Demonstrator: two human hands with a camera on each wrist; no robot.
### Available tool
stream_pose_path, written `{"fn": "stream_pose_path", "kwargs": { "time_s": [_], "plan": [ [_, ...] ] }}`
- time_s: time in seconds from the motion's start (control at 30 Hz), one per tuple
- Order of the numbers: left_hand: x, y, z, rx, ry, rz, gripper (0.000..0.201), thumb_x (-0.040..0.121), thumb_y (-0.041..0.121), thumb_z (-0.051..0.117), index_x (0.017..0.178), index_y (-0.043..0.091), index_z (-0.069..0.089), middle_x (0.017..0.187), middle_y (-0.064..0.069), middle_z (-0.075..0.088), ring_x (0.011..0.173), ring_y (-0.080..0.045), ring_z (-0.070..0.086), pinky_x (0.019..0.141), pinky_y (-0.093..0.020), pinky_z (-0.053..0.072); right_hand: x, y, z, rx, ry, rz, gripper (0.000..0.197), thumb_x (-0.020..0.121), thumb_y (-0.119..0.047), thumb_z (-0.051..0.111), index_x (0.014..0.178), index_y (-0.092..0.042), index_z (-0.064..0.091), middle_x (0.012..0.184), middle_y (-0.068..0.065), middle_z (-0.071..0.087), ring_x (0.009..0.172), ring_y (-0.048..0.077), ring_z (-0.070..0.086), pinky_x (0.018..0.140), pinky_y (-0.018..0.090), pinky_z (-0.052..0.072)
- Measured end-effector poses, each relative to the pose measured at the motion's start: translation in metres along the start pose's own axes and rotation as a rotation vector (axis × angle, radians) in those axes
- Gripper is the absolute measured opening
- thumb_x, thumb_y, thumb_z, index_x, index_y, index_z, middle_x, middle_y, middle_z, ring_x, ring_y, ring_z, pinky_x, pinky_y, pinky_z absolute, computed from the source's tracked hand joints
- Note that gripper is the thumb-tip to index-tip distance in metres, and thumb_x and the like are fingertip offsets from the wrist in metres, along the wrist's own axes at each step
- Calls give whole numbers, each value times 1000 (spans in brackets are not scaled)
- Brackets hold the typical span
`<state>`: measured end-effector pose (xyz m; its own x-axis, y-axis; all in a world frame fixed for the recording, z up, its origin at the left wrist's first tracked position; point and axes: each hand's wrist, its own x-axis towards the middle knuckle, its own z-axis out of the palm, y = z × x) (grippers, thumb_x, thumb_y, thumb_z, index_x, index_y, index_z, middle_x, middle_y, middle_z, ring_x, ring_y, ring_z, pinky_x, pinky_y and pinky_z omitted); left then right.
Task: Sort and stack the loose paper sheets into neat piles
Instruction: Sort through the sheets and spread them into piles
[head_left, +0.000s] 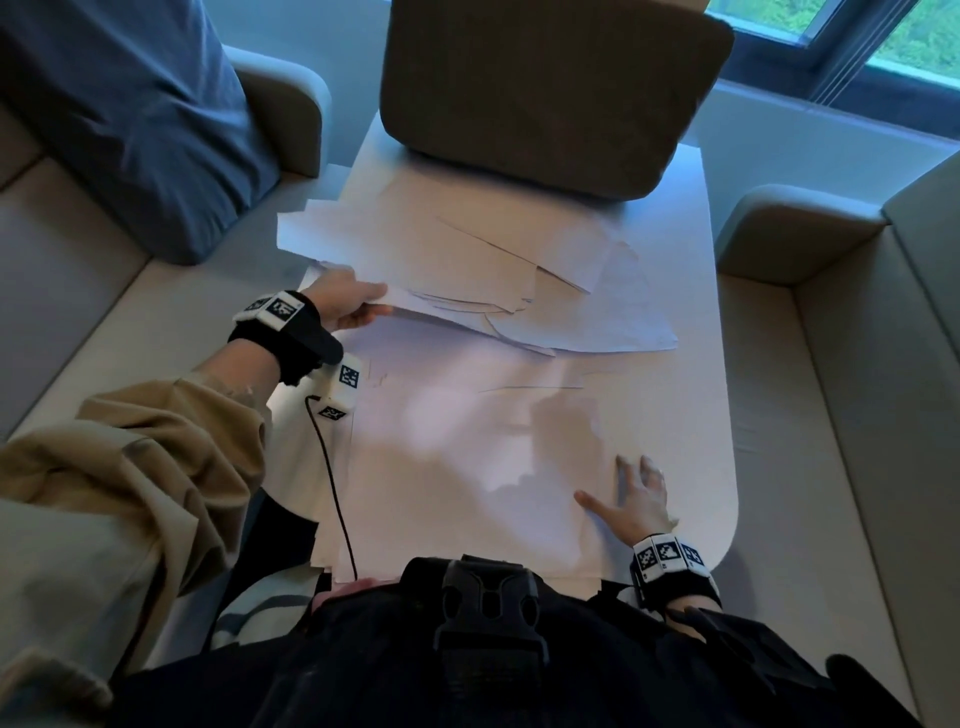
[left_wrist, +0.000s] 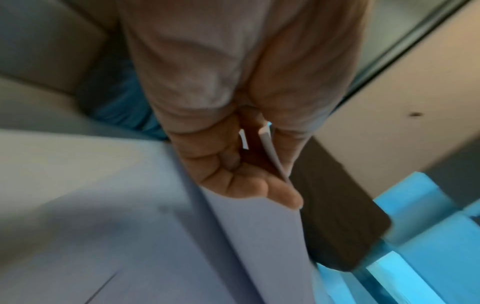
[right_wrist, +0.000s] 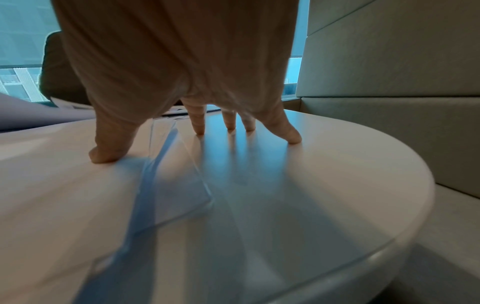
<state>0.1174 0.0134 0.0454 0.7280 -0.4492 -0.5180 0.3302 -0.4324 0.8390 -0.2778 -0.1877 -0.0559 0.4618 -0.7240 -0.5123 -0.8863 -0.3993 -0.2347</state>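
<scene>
I sit in what looks like an office lounge booth: a white table (head_left: 711, 322) with round corners stands between beige padded benches (head_left: 810, 395). A brown cushion (head_left: 545, 93) leans at the table's far end, under a window (head_left: 893, 41) showing green trees.

Left hand (head_left: 345, 304) fingers hidden under sheet bundle (head_left: 457, 260); both wrist views motion-blurred; sheet count indeterminable.

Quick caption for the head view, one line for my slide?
Left hand grips a loose sheaf of paper sheets while right hand rests spread on the white table.
</scene>
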Motion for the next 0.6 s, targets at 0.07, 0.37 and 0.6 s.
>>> {"fn": "stream_pose_path", "kwargs": {
  "time_s": [0.07, 0.37, 0.6],
  "plan": [
    [-8, 21, 8, 47, -14, 106, 28, 95, 16, 55, 116, 3, 42, 105, -10, 53, 53, -3, 67, 50, -14, 52, 1, -1, -1, 4, -5, -1, 101, 69, -71, 64, 149, -34, 14, 159, -4, -6, 147, 20, -2, 105, 72, 16],
    [-50, 86, 30, 451, -9, 535, 36, 92, 35, 57, 90, -1, 53, 81, 2, 49, 74, -10, 70, 77, -36, 52, 8, -6, -12, -18, 5, 3, 91, 75, -61, 66, 147, -25, 26, 158, 4, 9, 145, 25, 14, 107, 68, 20],
    [-80, 91, 46, 559, -44, 641, 32, 89, 37, 60, 97, 7, 68, 91, -3, 68, 85, -22, 63, 80, -34, 51, 15, -62, -56, 211, 326, -321, 80, 78, -43, 73, 144, -17, 35, 155, 3, 27, 143, 21, 21, 114, 53, 23]
  ]
}}
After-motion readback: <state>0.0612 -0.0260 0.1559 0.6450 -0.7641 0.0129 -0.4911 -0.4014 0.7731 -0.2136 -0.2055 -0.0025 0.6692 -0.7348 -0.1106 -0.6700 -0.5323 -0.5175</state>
